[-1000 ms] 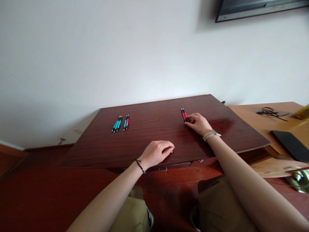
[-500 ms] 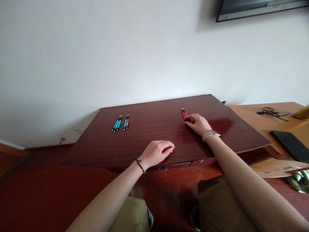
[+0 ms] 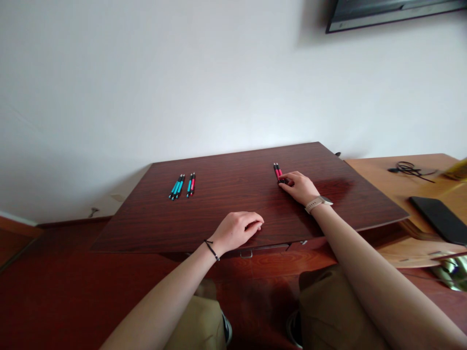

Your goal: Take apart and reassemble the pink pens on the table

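My right hand (image 3: 298, 188) has thumb and fingers closed on the near end of two pink-and-black pens (image 3: 279, 171), which lie side by side on the right part of the dark table. The fingers hide their near ends. Close to the front edge, my left hand (image 3: 239, 229) rests on the tabletop, fingers curled and thumb against them, with nothing visible in it. On the left part lies a group of several blue-and-black pens (image 3: 177, 186). Just right of that group, a blue pen (image 3: 189, 185) and a pink pen (image 3: 193, 184) lie together.
The dark wooden table (image 3: 226, 187) stands against a white wall (image 3: 182, 82). A lighter wooden desk (image 3: 379, 177) adjoins it on the right, bearing a black cable (image 3: 410, 169) and a black phone-like slab (image 3: 440, 219). A screen (image 3: 394, 14) hangs at upper right.
Almost nothing differs. The two pink pens under my right hand sit very slightly further left; my left hand stays in place.
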### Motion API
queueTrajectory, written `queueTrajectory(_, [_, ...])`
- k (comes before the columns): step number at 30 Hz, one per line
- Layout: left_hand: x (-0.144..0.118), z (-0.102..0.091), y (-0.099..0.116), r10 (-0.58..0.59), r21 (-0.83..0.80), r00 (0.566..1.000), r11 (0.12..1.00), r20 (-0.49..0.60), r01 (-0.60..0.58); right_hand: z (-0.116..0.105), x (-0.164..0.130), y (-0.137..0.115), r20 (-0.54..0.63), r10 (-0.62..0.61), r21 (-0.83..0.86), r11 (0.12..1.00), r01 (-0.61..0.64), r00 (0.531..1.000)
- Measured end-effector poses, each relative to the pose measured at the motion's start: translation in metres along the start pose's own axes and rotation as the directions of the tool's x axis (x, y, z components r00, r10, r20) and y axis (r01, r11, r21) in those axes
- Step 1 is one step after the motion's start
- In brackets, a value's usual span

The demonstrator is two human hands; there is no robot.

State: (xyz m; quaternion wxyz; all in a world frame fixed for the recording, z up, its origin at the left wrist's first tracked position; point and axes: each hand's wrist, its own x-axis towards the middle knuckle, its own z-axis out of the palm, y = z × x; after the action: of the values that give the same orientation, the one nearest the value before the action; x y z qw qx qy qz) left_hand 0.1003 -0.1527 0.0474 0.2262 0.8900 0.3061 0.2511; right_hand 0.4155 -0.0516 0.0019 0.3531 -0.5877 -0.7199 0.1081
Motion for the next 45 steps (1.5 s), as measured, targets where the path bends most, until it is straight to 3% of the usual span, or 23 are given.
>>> queueTrajectory(10, [0.000, 0.000, -0.002, 0.009, -0.004, 1.000, 1.000, 0.008, -0.009, -0.001, -0.003, -0.004, -0.048, 0.021, -0.012, 1.000, -0.022, 0.999])
queueTrajectory(17, [0.000, 0.001, -0.003, 0.014, -0.002, 1.000, 1.000, 0.009, -0.014, -0.002, -0.016, -0.035, 0.003, -0.033, -0.044, 0.998, 0.034, 0.999])
queueTrajectory(21, [0.001, 0.001, -0.004, 0.015, 0.007, 1.000, 1.000, 0.009, -0.015, 0.008, -0.024, -0.060, 0.070, -0.111, 0.043, 0.993, 0.109, 0.991])
queueTrajectory(25, [0.000, 0.001, -0.009, 0.009, 0.054, 1.000, 0.998, 0.001, -0.009, 0.023, -0.033, -0.084, 0.138, -0.264, 0.068, 0.964, 0.256, 0.955])
queueTrajectory(29, [0.001, -0.008, -0.019, -0.009, 0.130, 0.999, 0.991, -0.041, 0.014, 0.041, -0.041, -0.099, 0.221, -0.274, 0.004, 0.960, 0.280, 0.936])
queueTrajectory(32, [0.001, -0.022, -0.031, -0.086, 0.219, 0.990, 0.970, -0.112, 0.109, 0.052, -0.044, -0.105, 0.236, -0.280, -0.042, 0.954, 0.298, 0.931])
queueTrajectory(35, [-0.001, -0.039, -0.049, -0.182, 0.378, 0.939, 0.880, -0.293, 0.289, 0.058, -0.045, -0.108, 0.234, -0.288, -0.065, 0.948, 0.311, 0.929])
queueTrajectory(38, [-0.009, -0.055, -0.071, -0.315, 0.493, 0.830, 0.686, -0.461, 0.535, 0.059, -0.044, -0.109, 0.233, -0.288, -0.077, 0.947, 0.313, 0.929])
queueTrajectory(42, [-0.023, -0.069, -0.099, -0.483, 0.523, 0.699, 0.463, -0.528, 0.715, 0.059, -0.044, -0.108, 0.231, -0.282, -0.083, 0.948, 0.307, 0.931])
queueTrajectory(45, [-0.031, -0.072, -0.111, -0.508, 0.531, 0.681, 0.427, -0.528, 0.731, 0.059, -0.044, -0.107, 0.229, -0.281, -0.083, 0.948, 0.306, 0.932])
